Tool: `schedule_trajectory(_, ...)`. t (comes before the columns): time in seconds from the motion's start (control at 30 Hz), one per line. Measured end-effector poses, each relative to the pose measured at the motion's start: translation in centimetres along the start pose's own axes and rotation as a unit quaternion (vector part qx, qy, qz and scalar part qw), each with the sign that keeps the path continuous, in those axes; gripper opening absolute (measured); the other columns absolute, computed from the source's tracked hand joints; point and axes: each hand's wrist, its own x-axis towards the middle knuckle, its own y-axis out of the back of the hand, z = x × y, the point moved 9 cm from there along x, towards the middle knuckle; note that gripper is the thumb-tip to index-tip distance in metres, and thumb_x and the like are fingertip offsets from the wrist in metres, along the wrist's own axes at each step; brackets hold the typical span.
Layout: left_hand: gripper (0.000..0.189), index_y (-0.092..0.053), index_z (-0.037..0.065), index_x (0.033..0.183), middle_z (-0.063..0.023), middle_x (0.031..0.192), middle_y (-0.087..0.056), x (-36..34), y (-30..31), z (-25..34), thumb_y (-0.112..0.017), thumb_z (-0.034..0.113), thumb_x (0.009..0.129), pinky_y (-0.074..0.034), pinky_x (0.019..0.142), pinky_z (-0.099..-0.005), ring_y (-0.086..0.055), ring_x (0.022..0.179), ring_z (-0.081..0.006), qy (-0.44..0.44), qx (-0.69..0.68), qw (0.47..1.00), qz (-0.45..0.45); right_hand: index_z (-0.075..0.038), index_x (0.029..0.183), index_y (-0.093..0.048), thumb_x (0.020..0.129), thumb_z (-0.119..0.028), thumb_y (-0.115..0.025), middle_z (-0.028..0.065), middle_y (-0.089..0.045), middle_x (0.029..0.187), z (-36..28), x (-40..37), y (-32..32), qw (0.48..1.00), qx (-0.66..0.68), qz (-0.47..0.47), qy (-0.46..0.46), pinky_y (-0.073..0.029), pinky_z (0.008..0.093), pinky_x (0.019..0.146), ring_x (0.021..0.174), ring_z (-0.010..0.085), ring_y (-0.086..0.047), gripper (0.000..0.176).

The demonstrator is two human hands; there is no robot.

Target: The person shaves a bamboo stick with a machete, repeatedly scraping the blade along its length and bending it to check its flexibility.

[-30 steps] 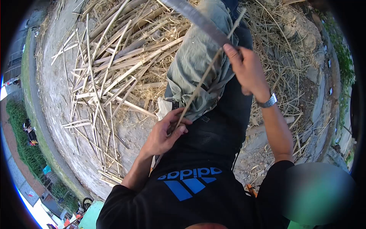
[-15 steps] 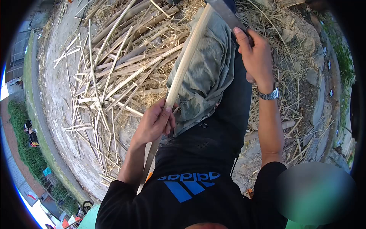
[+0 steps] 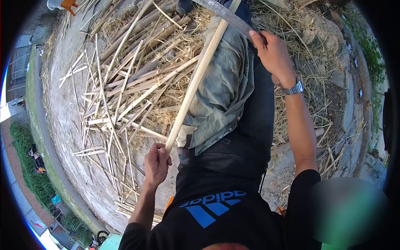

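Note:
A long pale bamboo strip (image 3: 193, 85) runs slantwise over a grey-green cloth (image 3: 221, 79) draped on my leg. My left hand (image 3: 157, 164) pinches the strip at its near end, thumb and fingers closed on it. In my right hand (image 3: 273, 56), which wears a metal watch, is a knife whose long grey blade (image 3: 223, 12) reaches left across the far part of the strip. The knife's handle is hidden in my fist, and the blade's tip is cut off by the top of the view.
A heap of split bamboo strips (image 3: 137, 93) and curly shavings (image 3: 171, 93) covers the ground to the left. More shavings and thin strips lie to the right (image 3: 310, 89). An orange-legged object (image 3: 68, 6) stands at the top left.
My left hand has moved back and left, now at the strip's near end; earlier the strip extended past it. The knife blade has swung to lie more crosswise over the strip.

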Motion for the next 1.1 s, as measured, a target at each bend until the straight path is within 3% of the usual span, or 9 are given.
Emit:
schedule_trajectory(0.13,0.035,-0.061,-0.001,0.093,-0.0016,0.065,-0.062,0.8,0.1,1.9,-0.053,0.030,0.109,-0.040,0.052,-0.0271,-0.049,0.056,-0.0073,-0.016,0.060,0.997,0.036,0.003,0.073,-0.061,0.103,-0.048,-0.059,0.0225,-0.059,0.062,1.0,1.1,1.5,0.999,-0.021,0.024,0.005,-0.046,0.0482,0.055,0.058,0.0421,-0.060,0.059)
schedule_trajectory(0.37,0.031,-0.068,-0.002,0.095,0.0003,0.061,-0.054,3.6,2.0,2.9,-0.059,0.026,0.106,-0.035,0.051,-0.0275,-0.044,0.055,-0.0066,-0.052,0.116,0.991,0.040,0.004,0.069,-0.064,0.101,-0.052,-0.060,0.0231,-0.061,0.060,0.8,-0.2,1.1,0.995,-0.085,0.044,-0.020,-0.051,0.0481,0.055,0.061,0.0447,-0.064,0.064)
schedule_trajectory(0.53,0.031,-0.069,-0.004,0.096,0.0007,0.060,-0.054,3.3,2.8,3.1,-0.062,0.025,0.105,-0.034,0.050,-0.0265,-0.043,0.055,-0.0049,-0.082,0.116,0.988,0.056,0.002,0.069,-0.060,0.101,-0.049,-0.061,0.0253,-0.060,0.058,-1.7,-5.6,-2.4,0.994,-0.072,-0.073,0.021,-0.051,0.0500,0.052,0.057,0.0445,-0.064,0.061)
schedule_trajectory(0.67,0.030,-0.069,-0.004,0.095,-0.0003,0.061,-0.056,3.2,2.3,2.9,-0.063,0.024,0.104,-0.035,0.050,-0.0264,-0.044,0.056,-0.0045,-0.081,0.130,0.986,0.073,0.004,0.071,-0.062,0.101,-0.051,-0.060,0.0252,-0.061,0.059,-1.0,-2.1,-0.6,0.995,-0.092,-0.014,0.031,-0.052,0.0485,0.051,0.059,0.0443,-0.066,0.062)
schedule_trajectory(0.73,0.030,-0.070,-0.004,0.097,-0.0004,0.062,-0.057,3.5,1.8,4.1,-0.063,0.024,0.104,-0.035,0.050,-0.0266,-0.045,0.057,-0.0045,-0.089,0.144,0.983,0.075,0.005,0.075,-0.066,0.102,-0.052,-0.058,0.0250,-0.063,0.060,-0.4,-0.4,0.4,0.995,-0.093,0.026,-0.037,-0.053,0.0469,0.051,0.061,0.0441,-0.067,0.064)
schedule_trajectory(0.77,0.031,-0.070,-0.004,0.097,-0.0004,0.062,-0.058,3.5,1.4,4.8,-0.063,0.025,0.104,-0.036,0.050,-0.0267,-0.045,0.057,-0.0048,-0.077,0.142,0.984,0.076,0.006,0.078,-0.067,0.102,-0.054,-0.057,0.0254,-0.064,0.063,0.0,-1.5,-1.4,0.994,-0.023,-0.018,-0.105,-0.054,0.0480,0.053,0.064,0.0448,-0.069,0.066)
schedule_trajectory(0.87,0.032,-0.071,-0.004,0.096,-0.0006,0.063,-0.060,4.0,1.4,4.6,-0.063,0.026,0.104,-0.037,0.050,-0.0268,-0.047,0.057,-0.0057,-0.091,0.148,0.981,0.091,0.005,0.073,-0.064,0.100,-0.054,-0.059,0.0260,-0.063,0.063,-4.3,-7.2,-5.5,0.994,-0.010,-0.107,-0.002,-0.054,0.0522,0.056,0.065,0.0475,-0.066,0.065)
schedule_trajectory(0.97,0.034,-0.072,-0.003,0.092,-0.0001,0.060,-0.058,3.5,1.7,2.9,-0.064,0.028,0.103,-0.037,0.049,-0.0270,-0.048,0.054,-0.0060,-0.069,0.126,0.987,0.078,0.004,0.072,-0.063,0.101,-0.053,-0.059,0.0260,-0.062,0.062,-3.4,-6.8,-4.3,0.995,-0.012,-0.099,-0.001,-0.054,0.0519,0.056,0.063,0.0484,-0.065,0.063)
schedule_trajectory(1.1,0.034,-0.071,-0.004,0.092,0.0008,0.059,-0.057,3.8,1.0,2.5,-0.063,0.027,0.104,-0.036,0.049,-0.0267,-0.046,0.053,-0.0054,-0.065,0.105,0.989,0.075,0.003,0.072,-0.063,0.101,-0.053,-0.059,0.0261,-0.062,0.060,1.1,-2.8,-1.5,0.990,0.006,-0.018,-0.136,-0.054,0.0514,0.054,0.061,0.0445,-0.067,0.063)
